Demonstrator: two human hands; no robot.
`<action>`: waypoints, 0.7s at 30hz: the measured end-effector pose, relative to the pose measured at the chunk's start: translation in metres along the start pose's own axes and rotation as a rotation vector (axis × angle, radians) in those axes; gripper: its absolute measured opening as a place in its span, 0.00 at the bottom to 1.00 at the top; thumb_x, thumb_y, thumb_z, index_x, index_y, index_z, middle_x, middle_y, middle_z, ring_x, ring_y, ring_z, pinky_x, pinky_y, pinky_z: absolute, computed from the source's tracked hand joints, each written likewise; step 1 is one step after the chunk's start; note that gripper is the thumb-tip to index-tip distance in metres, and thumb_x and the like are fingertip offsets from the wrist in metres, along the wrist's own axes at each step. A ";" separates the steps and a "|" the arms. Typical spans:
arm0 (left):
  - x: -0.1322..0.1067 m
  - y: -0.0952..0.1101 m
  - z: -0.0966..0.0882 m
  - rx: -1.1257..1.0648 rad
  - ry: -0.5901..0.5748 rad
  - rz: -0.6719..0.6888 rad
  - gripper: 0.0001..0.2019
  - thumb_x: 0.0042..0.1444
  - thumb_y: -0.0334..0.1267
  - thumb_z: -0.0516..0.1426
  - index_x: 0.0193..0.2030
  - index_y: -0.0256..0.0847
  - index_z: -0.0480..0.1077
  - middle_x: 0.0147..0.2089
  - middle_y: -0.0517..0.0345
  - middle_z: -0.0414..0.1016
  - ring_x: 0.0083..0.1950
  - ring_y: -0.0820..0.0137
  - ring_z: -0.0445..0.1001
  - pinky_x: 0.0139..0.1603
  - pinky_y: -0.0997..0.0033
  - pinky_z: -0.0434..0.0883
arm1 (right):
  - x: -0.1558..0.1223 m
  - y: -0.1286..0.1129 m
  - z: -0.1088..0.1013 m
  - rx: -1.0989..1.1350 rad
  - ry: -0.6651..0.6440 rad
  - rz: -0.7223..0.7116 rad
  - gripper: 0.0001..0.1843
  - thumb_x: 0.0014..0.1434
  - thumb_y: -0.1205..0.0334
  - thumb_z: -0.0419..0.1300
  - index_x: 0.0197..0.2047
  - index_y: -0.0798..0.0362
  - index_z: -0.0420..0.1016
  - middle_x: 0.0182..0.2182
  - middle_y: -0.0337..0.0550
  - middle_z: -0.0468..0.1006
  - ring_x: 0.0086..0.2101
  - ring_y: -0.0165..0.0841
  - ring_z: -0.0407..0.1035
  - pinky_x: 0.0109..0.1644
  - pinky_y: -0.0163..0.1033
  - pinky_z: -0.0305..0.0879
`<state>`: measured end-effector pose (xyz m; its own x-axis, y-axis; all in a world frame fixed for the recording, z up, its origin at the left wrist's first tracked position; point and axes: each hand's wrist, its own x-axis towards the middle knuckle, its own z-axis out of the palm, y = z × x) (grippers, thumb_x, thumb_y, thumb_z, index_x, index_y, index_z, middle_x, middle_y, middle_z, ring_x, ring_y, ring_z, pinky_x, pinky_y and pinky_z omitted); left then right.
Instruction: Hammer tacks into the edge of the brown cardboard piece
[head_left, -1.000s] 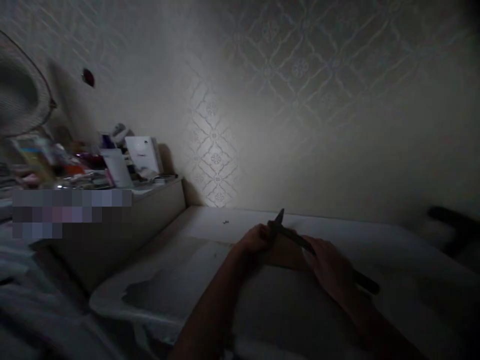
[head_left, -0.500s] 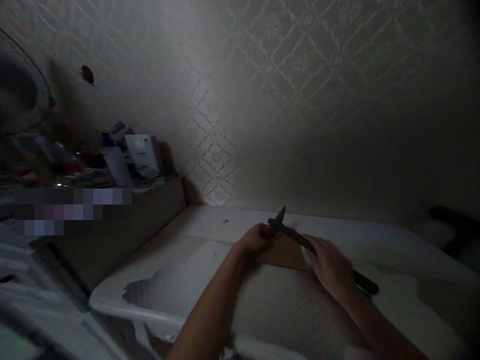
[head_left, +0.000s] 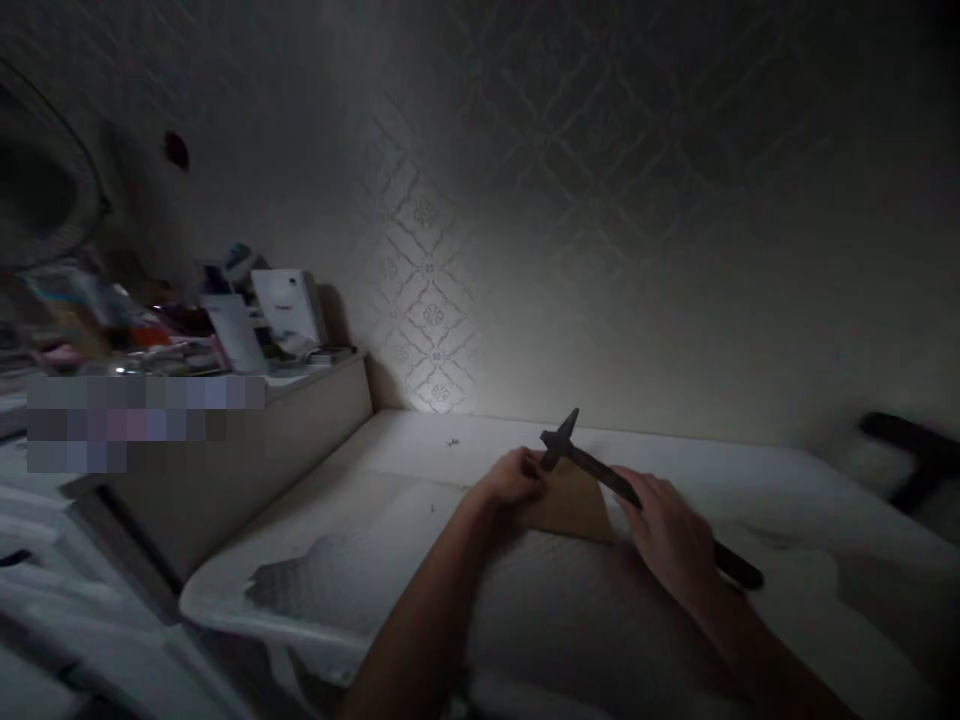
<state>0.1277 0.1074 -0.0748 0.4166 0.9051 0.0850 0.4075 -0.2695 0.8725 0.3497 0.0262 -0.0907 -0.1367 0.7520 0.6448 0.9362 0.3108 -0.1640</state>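
Observation:
My right hand (head_left: 667, 525) is wrapped round the handle of a dark hammer (head_left: 596, 470). Its head, with one pointed end up, hangs over a flat brown board (head_left: 574, 505) on the white table. At the board's left side rests my left hand (head_left: 516, 476), fingers curled and pinched together close beside the hammer head. Whatever is between those fingers is too small and dark to make out. Further left, a few tiny dark pieces (head_left: 452, 442), perhaps nails, lie on the white tabletop.
The white table (head_left: 337, 500) has a worn grey patch and stands against a patterned wall (head_left: 427, 270). To the left, a cabinet (head_left: 300, 420) carries a white box (head_left: 289, 305), a bottle and clutter, with a round fan-like object behind. A dark object (head_left: 911, 450) is at the right.
The hammer head has shifted slightly up and right, and my right hand a little to the right. My left hand stays at the board. The light on the wall has changed.

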 end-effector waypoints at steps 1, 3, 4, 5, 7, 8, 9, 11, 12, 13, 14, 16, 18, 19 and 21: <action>0.000 0.000 0.000 0.003 -0.006 0.005 0.16 0.37 0.27 0.59 0.38 0.34 0.68 0.37 0.55 0.73 0.39 0.69 0.70 0.38 0.73 0.67 | 0.000 0.000 0.000 0.001 0.008 0.009 0.18 0.61 0.66 0.46 0.53 0.52 0.64 0.43 0.45 0.73 0.43 0.38 0.67 0.42 0.42 0.64; 0.001 -0.001 0.001 0.018 0.002 -0.001 0.18 0.36 0.27 0.60 0.38 0.34 0.68 0.36 0.56 0.73 0.37 0.70 0.70 0.36 0.74 0.67 | 0.001 -0.001 -0.001 0.005 -0.003 -0.004 0.18 0.60 0.66 0.46 0.53 0.52 0.65 0.43 0.45 0.74 0.43 0.37 0.67 0.42 0.42 0.64; 0.001 -0.001 0.001 0.016 0.012 -0.005 0.19 0.36 0.27 0.60 0.39 0.34 0.68 0.36 0.56 0.73 0.36 0.71 0.70 0.35 0.74 0.67 | 0.001 -0.001 -0.001 0.006 -0.020 -0.018 0.18 0.60 0.66 0.46 0.53 0.51 0.65 0.43 0.45 0.74 0.43 0.37 0.67 0.42 0.42 0.64; 0.001 -0.001 0.001 0.011 0.026 -0.005 0.19 0.35 0.28 0.61 0.39 0.34 0.68 0.36 0.56 0.73 0.36 0.71 0.70 0.35 0.74 0.67 | 0.001 -0.001 -0.001 0.005 -0.038 -0.028 0.18 0.60 0.66 0.46 0.53 0.51 0.65 0.43 0.45 0.74 0.43 0.37 0.67 0.42 0.42 0.64; 0.001 -0.001 0.001 0.009 0.030 0.002 0.18 0.35 0.28 0.61 0.38 0.34 0.68 0.35 0.56 0.73 0.35 0.71 0.69 0.35 0.75 0.67 | 0.001 -0.002 -0.002 -0.004 -0.046 -0.018 0.18 0.60 0.67 0.46 0.53 0.51 0.65 0.43 0.44 0.74 0.44 0.38 0.67 0.42 0.42 0.64; 0.001 0.000 0.001 0.007 0.019 0.007 0.18 0.36 0.27 0.60 0.38 0.34 0.68 0.35 0.57 0.73 0.35 0.71 0.69 0.35 0.75 0.67 | 0.001 -0.002 -0.002 -0.007 -0.033 -0.001 0.18 0.60 0.67 0.46 0.53 0.52 0.65 0.43 0.45 0.74 0.44 0.38 0.66 0.42 0.43 0.64; 0.001 0.001 0.001 0.006 0.010 0.009 0.17 0.36 0.27 0.60 0.39 0.34 0.68 0.35 0.57 0.73 0.36 0.71 0.70 0.35 0.75 0.67 | 0.000 -0.002 -0.002 -0.009 -0.015 0.014 0.18 0.60 0.67 0.46 0.53 0.52 0.65 0.43 0.45 0.74 0.44 0.38 0.66 0.43 0.43 0.64; 0.000 0.003 0.001 0.010 0.000 0.005 0.18 0.37 0.27 0.59 0.40 0.33 0.68 0.36 0.57 0.73 0.36 0.71 0.70 0.34 0.75 0.67 | 0.000 -0.002 -0.002 -0.005 0.006 0.016 0.18 0.61 0.67 0.46 0.53 0.53 0.64 0.44 0.46 0.73 0.44 0.38 0.66 0.43 0.42 0.64; 0.000 0.003 0.001 0.010 -0.004 0.001 0.19 0.37 0.26 0.59 0.40 0.33 0.68 0.36 0.56 0.73 0.35 0.71 0.69 0.34 0.75 0.67 | 0.000 -0.002 -0.001 0.000 -0.001 0.004 0.18 0.61 0.67 0.46 0.53 0.53 0.64 0.44 0.46 0.73 0.44 0.38 0.66 0.43 0.42 0.64; -0.001 0.004 0.001 0.008 0.001 -0.004 0.19 0.37 0.26 0.59 0.41 0.33 0.68 0.36 0.56 0.72 0.35 0.71 0.69 0.34 0.75 0.67 | 0.000 -0.001 -0.001 0.006 -0.017 -0.016 0.18 0.61 0.67 0.46 0.53 0.52 0.64 0.44 0.46 0.73 0.44 0.38 0.66 0.43 0.42 0.64; -0.001 0.004 0.001 0.006 0.011 -0.007 0.19 0.36 0.26 0.60 0.40 0.32 0.67 0.36 0.56 0.72 0.35 0.71 0.69 0.35 0.75 0.67 | 0.000 -0.001 -0.001 0.010 -0.034 -0.034 0.18 0.61 0.67 0.46 0.53 0.52 0.64 0.44 0.45 0.73 0.44 0.37 0.66 0.43 0.42 0.64; -0.001 0.004 0.001 0.008 0.021 -0.005 0.18 0.36 0.26 0.60 0.39 0.32 0.68 0.36 0.56 0.72 0.36 0.71 0.69 0.35 0.74 0.67 | 0.000 0.000 -0.001 0.006 -0.048 -0.049 0.18 0.61 0.67 0.45 0.53 0.52 0.64 0.44 0.45 0.73 0.43 0.37 0.66 0.44 0.42 0.63; -0.001 0.004 0.001 0.026 0.023 -0.013 0.17 0.35 0.26 0.60 0.37 0.33 0.68 0.36 0.56 0.72 0.36 0.71 0.69 0.35 0.75 0.67 | 0.001 0.000 -0.001 -0.012 -0.016 -0.031 0.18 0.61 0.65 0.45 0.53 0.52 0.64 0.43 0.45 0.73 0.42 0.38 0.66 0.43 0.42 0.63; -0.001 0.005 0.001 0.033 0.029 -0.023 0.17 0.36 0.26 0.60 0.37 0.33 0.68 0.36 0.56 0.72 0.36 0.71 0.69 0.35 0.75 0.67 | 0.001 0.000 -0.001 -0.020 0.007 -0.019 0.18 0.61 0.65 0.45 0.53 0.52 0.64 0.43 0.45 0.74 0.42 0.38 0.66 0.42 0.42 0.63; -0.001 0.006 0.000 0.036 0.014 -0.039 0.16 0.36 0.26 0.60 0.37 0.34 0.68 0.36 0.57 0.72 0.36 0.71 0.69 0.35 0.76 0.66 | 0.001 -0.001 -0.002 -0.019 0.027 -0.014 0.18 0.61 0.65 0.46 0.53 0.52 0.64 0.42 0.45 0.74 0.42 0.38 0.66 0.42 0.42 0.64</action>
<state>0.1295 0.1047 -0.0700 0.3888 0.9195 0.0581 0.4527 -0.2456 0.8572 0.3493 0.0257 -0.0884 -0.1410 0.7319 0.6667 0.9403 0.3097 -0.1411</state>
